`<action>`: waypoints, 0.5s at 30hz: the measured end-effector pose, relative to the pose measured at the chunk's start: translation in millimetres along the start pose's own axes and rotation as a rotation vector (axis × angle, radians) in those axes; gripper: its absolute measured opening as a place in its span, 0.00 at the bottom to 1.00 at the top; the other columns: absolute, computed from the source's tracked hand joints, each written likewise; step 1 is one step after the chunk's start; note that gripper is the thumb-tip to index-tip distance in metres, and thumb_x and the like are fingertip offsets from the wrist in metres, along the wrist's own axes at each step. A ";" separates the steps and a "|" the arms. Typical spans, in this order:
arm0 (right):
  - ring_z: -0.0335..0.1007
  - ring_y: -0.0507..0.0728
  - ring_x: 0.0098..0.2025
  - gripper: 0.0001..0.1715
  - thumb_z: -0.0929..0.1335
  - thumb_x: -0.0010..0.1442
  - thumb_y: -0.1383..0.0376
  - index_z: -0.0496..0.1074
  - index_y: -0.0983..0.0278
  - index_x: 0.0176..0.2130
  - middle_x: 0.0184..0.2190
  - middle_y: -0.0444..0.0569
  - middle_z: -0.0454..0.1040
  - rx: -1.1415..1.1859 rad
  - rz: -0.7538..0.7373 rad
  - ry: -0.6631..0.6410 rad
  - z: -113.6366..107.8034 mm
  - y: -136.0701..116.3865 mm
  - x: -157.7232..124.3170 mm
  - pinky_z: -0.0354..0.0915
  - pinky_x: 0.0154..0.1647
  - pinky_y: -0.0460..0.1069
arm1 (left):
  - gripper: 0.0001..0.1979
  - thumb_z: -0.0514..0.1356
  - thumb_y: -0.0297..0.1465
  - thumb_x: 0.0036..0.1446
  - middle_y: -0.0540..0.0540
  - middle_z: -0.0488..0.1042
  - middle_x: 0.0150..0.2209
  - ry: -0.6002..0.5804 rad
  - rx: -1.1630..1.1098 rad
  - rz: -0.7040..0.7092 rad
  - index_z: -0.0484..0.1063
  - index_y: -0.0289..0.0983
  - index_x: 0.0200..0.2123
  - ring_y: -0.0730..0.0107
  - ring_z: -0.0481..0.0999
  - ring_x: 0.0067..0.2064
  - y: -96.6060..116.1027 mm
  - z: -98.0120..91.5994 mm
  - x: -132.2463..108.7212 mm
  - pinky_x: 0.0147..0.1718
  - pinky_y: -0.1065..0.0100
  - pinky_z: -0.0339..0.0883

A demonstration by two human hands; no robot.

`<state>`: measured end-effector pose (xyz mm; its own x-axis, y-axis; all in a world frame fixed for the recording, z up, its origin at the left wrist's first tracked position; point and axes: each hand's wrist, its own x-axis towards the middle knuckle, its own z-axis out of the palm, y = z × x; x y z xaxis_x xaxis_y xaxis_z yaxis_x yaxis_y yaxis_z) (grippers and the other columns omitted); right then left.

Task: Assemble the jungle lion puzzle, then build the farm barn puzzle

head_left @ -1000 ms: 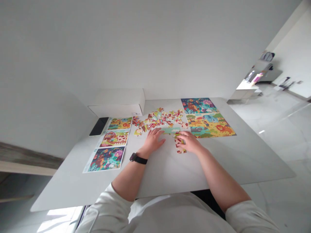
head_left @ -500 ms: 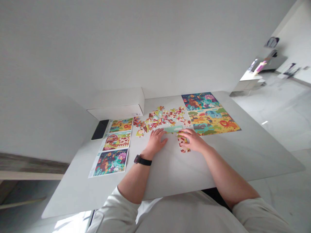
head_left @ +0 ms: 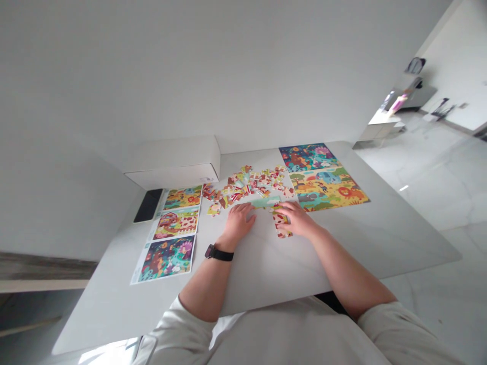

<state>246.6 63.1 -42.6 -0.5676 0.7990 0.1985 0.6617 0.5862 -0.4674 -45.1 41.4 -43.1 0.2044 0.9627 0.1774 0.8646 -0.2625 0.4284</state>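
Observation:
A partly joined jigsaw puzzle lies in front of me on the table. Its pale green top strip [head_left: 262,202] runs between my hands, and a red-and-white spotted column [head_left: 280,225] hangs down from its right end. My left hand [head_left: 239,221] rests palm down at the strip's left end, thumb apart from the fingers. Over the right edge of the spotted column lies my right hand [head_left: 299,218], fingers spread and touching the pieces. Just beyond both hands is a heap of loose puzzle pieces [head_left: 253,182]. Some strip edges are hidden under my fingers.
At left are a printed picture sheet [head_left: 177,223], a black phone [head_left: 149,205] and a white box [head_left: 173,172] against the wall. Two finished puzzles lie at right: a dark forest puzzle [head_left: 310,157] and a yellow safari puzzle [head_left: 329,190].
The whole view has shifted slightly, so the table appears further left. Both hands stay at the same places on the puzzle, with no clear movement of pieces.

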 end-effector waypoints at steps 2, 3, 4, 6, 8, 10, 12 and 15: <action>0.69 0.71 0.69 0.33 0.82 0.59 0.61 0.80 0.53 0.62 0.66 0.57 0.74 0.005 -0.001 0.004 1.0 -0.2 0.0 0.63 0.73 0.69 | 0.19 0.62 0.33 0.67 0.40 0.79 0.65 0.005 -0.011 0.005 0.80 0.41 0.60 0.53 0.75 0.68 -2.0 0.8 0.3 0.71 0.49 0.66; 0.69 0.71 0.68 0.33 0.82 0.59 0.61 0.80 0.53 0.62 0.66 0.57 0.75 0.012 -0.001 0.011 1.3 0.2 0.0 0.64 0.72 0.69 | 0.19 0.62 0.33 0.67 0.40 0.79 0.65 0.016 -0.018 0.007 0.80 0.41 0.59 0.53 0.75 0.68 -2.8 1.0 0.4 0.72 0.49 0.66; 0.69 0.70 0.68 0.32 0.81 0.60 0.61 0.80 0.54 0.62 0.66 0.56 0.75 0.023 0.000 0.025 1.5 1.1 0.1 0.65 0.72 0.68 | 0.18 0.62 0.32 0.67 0.40 0.79 0.65 0.034 -0.029 0.011 0.80 0.41 0.59 0.53 0.75 0.68 -3.5 1.1 0.6 0.71 0.49 0.66; 0.71 0.68 0.67 0.28 0.79 0.63 0.60 0.80 0.54 0.62 0.65 0.56 0.76 0.053 0.010 0.084 1.3 4.6 0.7 0.66 0.72 0.66 | 0.17 0.62 0.32 0.67 0.39 0.79 0.63 0.097 -0.066 0.024 0.80 0.40 0.57 0.53 0.76 0.66 -4.5 0.8 1.1 0.70 0.49 0.67; 0.73 0.67 0.65 0.23 0.76 0.66 0.61 0.80 0.53 0.60 0.62 0.55 0.78 0.083 0.037 0.187 0.1 9.9 1.9 0.67 0.71 0.66 | 0.15 0.61 0.31 0.68 0.39 0.80 0.59 0.184 -0.124 0.031 0.81 0.40 0.54 0.54 0.78 0.63 -5.0 -0.3 1.8 0.67 0.50 0.69; 0.76 0.67 0.62 0.20 0.73 0.68 0.62 0.80 0.54 0.59 0.58 0.55 0.80 0.104 0.077 0.308 -1.8 16.0 3.3 0.69 0.70 0.66 | 0.14 0.61 0.30 0.67 0.39 0.81 0.54 0.254 -0.194 0.002 0.81 0.39 0.52 0.56 0.81 0.55 -5.0 -1.9 2.4 0.60 0.54 0.74; 0.78 0.67 0.60 0.19 0.71 0.68 0.62 0.80 0.56 0.57 0.55 0.55 0.82 0.125 0.122 0.412 -3.9 21.2 4.4 0.71 0.67 0.66 | 0.13 0.60 0.30 0.67 0.40 0.81 0.49 0.284 -0.256 -0.063 0.81 0.39 0.51 0.62 0.81 0.43 -4.2 -3.8 2.4 0.49 0.60 0.76; 0.79 0.66 0.58 0.18 0.69 0.68 0.63 0.79 0.57 0.56 0.54 0.55 0.83 0.172 0.183 0.493 -5.9 25.2 4.9 0.73 0.64 0.64 | 0.13 0.59 0.32 0.67 0.44 0.81 0.41 0.266 -0.319 -0.151 0.81 0.39 0.49 0.68 0.75 0.32 -1.2 -6.3 1.7 0.38 0.65 0.70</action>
<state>263.4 82.5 -48.4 -0.1265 0.8781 0.4615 0.6150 0.4344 -0.6581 -48.6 43.0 -37.7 -0.0749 0.9524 0.2955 0.6819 -0.1673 0.7121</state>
